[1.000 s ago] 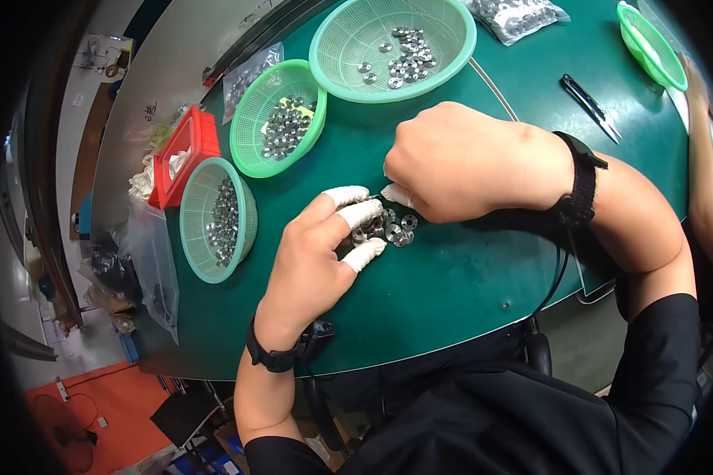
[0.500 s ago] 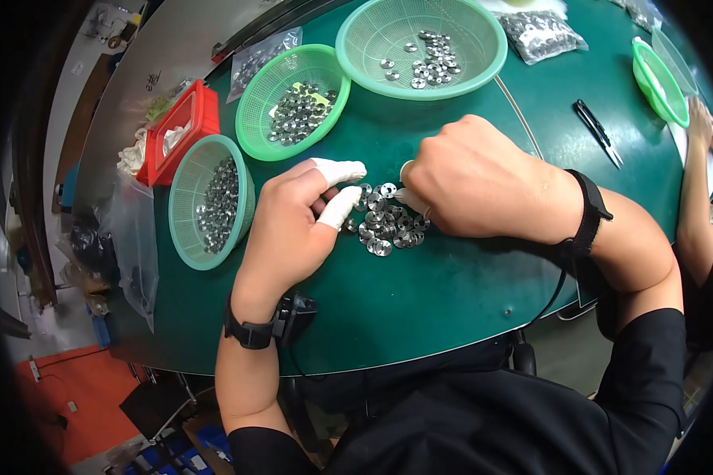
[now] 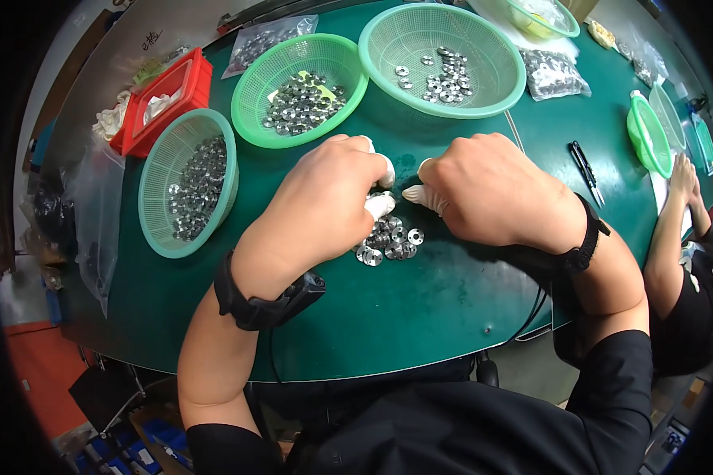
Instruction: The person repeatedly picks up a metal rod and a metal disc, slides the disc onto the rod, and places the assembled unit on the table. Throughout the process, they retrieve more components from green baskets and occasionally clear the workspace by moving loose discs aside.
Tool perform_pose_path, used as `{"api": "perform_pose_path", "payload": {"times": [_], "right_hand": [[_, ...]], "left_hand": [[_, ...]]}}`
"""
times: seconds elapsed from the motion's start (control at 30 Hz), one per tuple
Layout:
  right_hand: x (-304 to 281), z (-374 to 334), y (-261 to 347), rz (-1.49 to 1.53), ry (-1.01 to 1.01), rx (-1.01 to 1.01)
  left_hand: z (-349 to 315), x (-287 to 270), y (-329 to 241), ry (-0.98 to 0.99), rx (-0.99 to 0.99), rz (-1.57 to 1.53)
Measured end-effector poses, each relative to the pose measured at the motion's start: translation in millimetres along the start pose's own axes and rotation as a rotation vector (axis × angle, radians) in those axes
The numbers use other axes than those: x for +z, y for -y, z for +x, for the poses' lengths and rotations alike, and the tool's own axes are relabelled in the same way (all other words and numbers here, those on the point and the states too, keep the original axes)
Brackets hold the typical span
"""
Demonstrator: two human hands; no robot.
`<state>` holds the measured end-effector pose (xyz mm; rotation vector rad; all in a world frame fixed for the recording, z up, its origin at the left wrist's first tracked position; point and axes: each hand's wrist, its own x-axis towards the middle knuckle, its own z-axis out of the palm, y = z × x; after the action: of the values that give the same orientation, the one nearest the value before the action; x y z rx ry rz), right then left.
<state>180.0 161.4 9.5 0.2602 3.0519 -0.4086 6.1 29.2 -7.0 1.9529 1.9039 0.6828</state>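
A loose heap of small round metal discs with holes [image 3: 390, 236] lies on the green table. Over its far left side bends my left hand [image 3: 325, 198], white finger cots on its thumb and index finger. Those two tips are curled close together, and whatever is between them is too hidden to name. To the right of the heap, my right hand [image 3: 495, 190] is closed, its cot-covered thumb pointing left toward the left fingertips. My own fingers hide anything it may hold.
Beyond my hands stand a bright green basket [image 3: 242, 119] and a pale green basket [image 3: 515, 83], both holding discs. Another disc-filled basket [image 3: 146, 210] and a red box [image 3: 190, 99] are at left. Black snips [image 3: 585, 170] lie at right, near a co-worker's arm [image 3: 665, 237].
My left thumb and index finger have curled inward over the heap's far side. My right hand has drawn off the heap to the right. The whole view has shifted a little.
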Motion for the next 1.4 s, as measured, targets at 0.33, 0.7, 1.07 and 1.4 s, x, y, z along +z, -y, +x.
{"api": "perform_pose_path", "payload": {"times": [0.33,0.7,1.07,1.4], "right_hand": [[0.1,1.0,-0.4,-0.029,-0.001,0.009],[6.3,2.8,-5.4,-0.006,-0.048,0.001],[7.2,1.0,-4.6,-0.019,-0.038,-0.008],[5.0,0.7,-7.4,0.014,-0.040,-0.019]], "left_hand": [[-1.0,2.7,-0.2,-0.032,0.095,-0.013],[-64.8,-14.3,5.2,-0.043,-0.046,-0.042],[-63.0,-3.4,1.4,-0.117,-0.034,0.034],[-55.6,-3.3,3.5,-0.120,-0.081,0.023]]}}
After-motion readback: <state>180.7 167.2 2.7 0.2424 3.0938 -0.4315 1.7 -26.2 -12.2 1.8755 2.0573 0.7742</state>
